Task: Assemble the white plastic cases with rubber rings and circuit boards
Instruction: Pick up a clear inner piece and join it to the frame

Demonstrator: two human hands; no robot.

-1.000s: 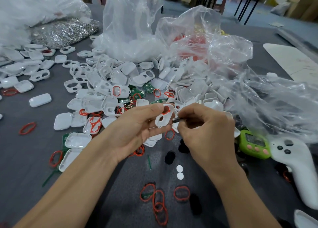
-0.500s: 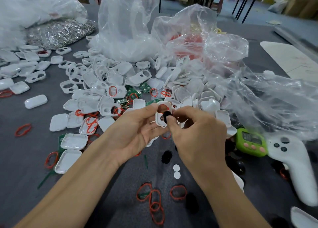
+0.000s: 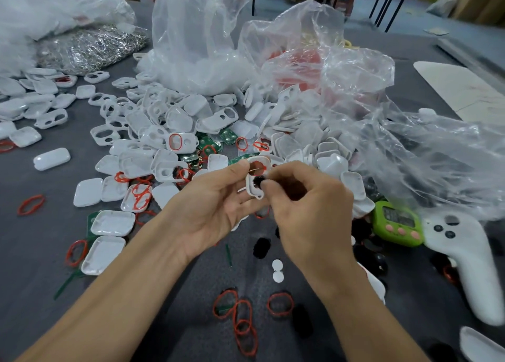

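My left hand [image 3: 216, 208] holds a white case half [image 3: 256, 177] upright between thumb and fingers; a red rubber ring sits in its upper opening. My right hand [image 3: 308, 208] pinches a small black round piece [image 3: 258, 182] against the case's lower hole. Behind the hands lies a heap of white case parts [image 3: 169, 132], with green circuit boards [image 3: 209, 148] among them. Loose red rubber rings [image 3: 240, 315] lie on the grey table [image 3: 32, 252] near me.
Crumpled clear plastic bags [image 3: 355, 110] rise behind and to the right. A green timer [image 3: 396, 222] and a white controller [image 3: 470, 258] lie at the right. Black round pieces [image 3: 261, 247] and two white discs [image 3: 277, 270] sit below my hands. A bag of metal clips [image 3: 90, 47] sits far left.
My right hand let go of a thin dark tool held against the case, and now pinches a black round piece at the case's lower hole. Both hands rose slightly.
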